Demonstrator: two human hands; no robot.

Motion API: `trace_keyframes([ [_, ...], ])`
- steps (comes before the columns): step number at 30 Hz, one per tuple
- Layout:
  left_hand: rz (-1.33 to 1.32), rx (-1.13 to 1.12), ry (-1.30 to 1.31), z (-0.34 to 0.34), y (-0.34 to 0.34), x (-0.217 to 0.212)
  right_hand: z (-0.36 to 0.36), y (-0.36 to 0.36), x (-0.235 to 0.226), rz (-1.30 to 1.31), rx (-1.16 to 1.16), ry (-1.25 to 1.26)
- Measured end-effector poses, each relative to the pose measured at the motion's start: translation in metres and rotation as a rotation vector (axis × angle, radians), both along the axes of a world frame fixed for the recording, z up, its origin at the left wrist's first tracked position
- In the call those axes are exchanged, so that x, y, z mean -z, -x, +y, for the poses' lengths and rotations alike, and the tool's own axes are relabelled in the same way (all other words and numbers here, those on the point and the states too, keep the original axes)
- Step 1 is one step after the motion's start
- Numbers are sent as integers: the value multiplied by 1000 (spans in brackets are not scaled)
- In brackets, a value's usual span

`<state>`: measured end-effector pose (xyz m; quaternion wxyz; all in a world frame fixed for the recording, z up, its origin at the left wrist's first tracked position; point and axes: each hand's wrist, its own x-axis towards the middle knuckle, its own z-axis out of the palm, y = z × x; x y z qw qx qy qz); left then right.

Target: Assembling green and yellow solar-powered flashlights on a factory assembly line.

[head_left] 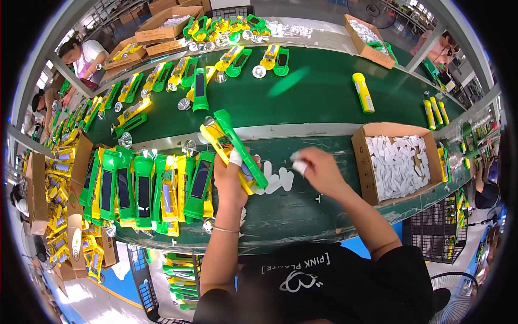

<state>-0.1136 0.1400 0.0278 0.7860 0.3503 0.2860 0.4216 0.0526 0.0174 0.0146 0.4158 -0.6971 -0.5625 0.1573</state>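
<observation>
My left hand (229, 181) is wrapped round a half-open yellow and green flashlight (249, 164), tilted over the bench, with wires showing between its two shells. A white wrap covers the left thumb. To the right of the flashlight, my right hand (319, 171) is in the air with fingers pinched together. White shows at its fingertips, and blur hides whether this is a finger wrap or a small piece. Between the hands, several loose white plastic pieces (280, 179) lie on the green bench. Left of my left hand stands a row of yellow and green flashlights (143, 189).
A cardboard box (367, 173) of white pieces stands at the right. Beyond the bench, a green conveyor belt (318, 102) carries flashlights and a yellow flashlight (363, 93). Cartons of yellow parts (60, 183) stand at the left. A person (86, 59) works at the far left.
</observation>
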Motion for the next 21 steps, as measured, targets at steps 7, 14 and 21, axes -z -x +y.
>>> trace_keyframes([
  [7,-35,32,47,-11,1,17,11,44,18,-309,85,214],
  [14,-80,131,76,-20,6,32,19,29,25,-241,43,279],
  [21,3,166,12,-27,5,53,31,16,25,-337,-66,367],
])
